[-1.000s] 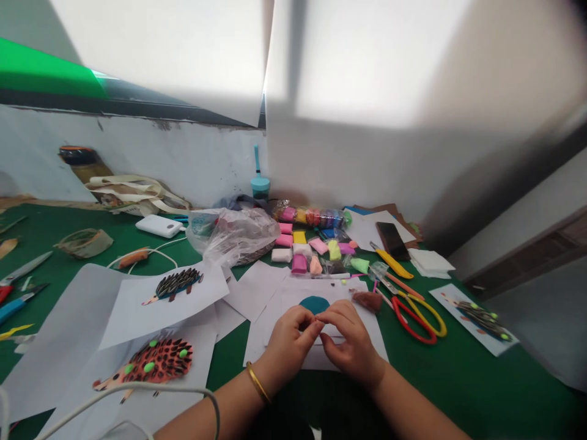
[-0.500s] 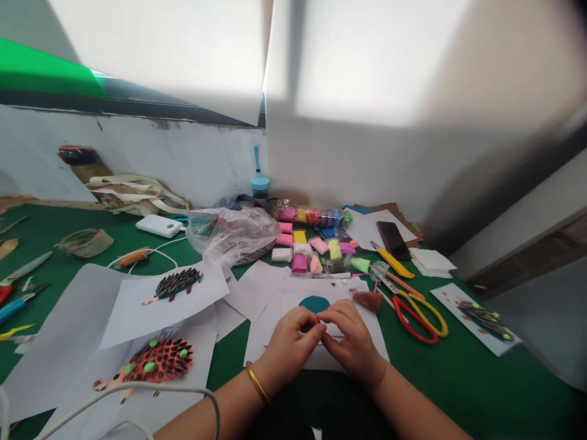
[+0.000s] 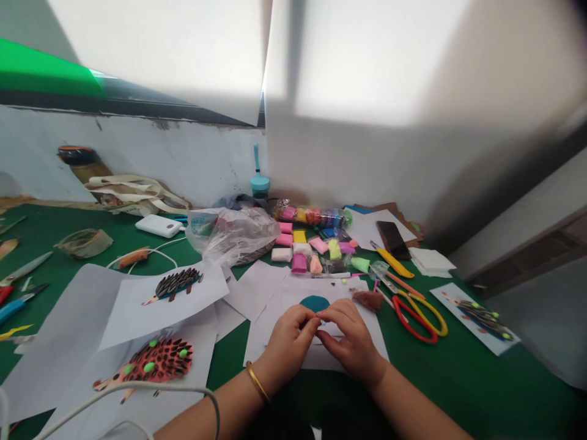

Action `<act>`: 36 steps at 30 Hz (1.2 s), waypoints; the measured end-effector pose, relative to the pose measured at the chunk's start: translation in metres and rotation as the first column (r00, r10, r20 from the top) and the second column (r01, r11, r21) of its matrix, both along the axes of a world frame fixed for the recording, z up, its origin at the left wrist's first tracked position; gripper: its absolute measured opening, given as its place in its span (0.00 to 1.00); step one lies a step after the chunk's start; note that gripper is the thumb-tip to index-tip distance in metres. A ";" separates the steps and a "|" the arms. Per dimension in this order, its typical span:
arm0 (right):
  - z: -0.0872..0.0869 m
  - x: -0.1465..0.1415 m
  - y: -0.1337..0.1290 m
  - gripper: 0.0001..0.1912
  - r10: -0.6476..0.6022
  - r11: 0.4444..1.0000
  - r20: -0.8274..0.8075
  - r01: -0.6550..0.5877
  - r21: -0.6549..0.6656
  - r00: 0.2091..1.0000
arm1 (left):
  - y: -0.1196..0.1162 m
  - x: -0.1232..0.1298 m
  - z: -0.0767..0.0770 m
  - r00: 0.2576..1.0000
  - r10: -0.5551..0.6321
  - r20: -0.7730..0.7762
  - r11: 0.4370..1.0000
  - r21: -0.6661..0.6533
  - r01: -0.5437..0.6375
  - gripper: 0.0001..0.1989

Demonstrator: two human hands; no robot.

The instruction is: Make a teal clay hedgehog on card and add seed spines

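My left hand and my right hand meet fingertip to fingertip over a sheet of white paper. The fingers of both are pinched together, and whatever lies between them is too small or too hidden to make out. Just beyond the fingertips, a flat blue clay shape lies on the paper, partly covered by my hands. To the right of it rests a brown lump in clear wrapping. A gold bangle circles my left wrist.
Several colourful clay packets lie behind the paper, beside a clear plastic bag. Scissors, a yellow cutter and a phone are on the right. Hedgehog pictures lie left, with a white cable crossing in front.
My left thumb has drawn back slightly from the right fingers, opening a small gap between the thumbs. The hands otherwise stay in place, and the things on the table have not moved.
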State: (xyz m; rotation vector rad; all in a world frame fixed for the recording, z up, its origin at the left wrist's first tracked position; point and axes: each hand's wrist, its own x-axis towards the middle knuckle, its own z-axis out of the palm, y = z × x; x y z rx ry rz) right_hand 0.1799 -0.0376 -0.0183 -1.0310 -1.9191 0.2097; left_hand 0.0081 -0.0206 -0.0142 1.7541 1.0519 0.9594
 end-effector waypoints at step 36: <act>-0.002 0.001 0.001 0.07 -0.004 1.000 -0.035 0.005 0.007 0.999 | 0.003 -0.001 0.002 1.000 0.027 0.006 0.999 -0.047 -0.027 0.13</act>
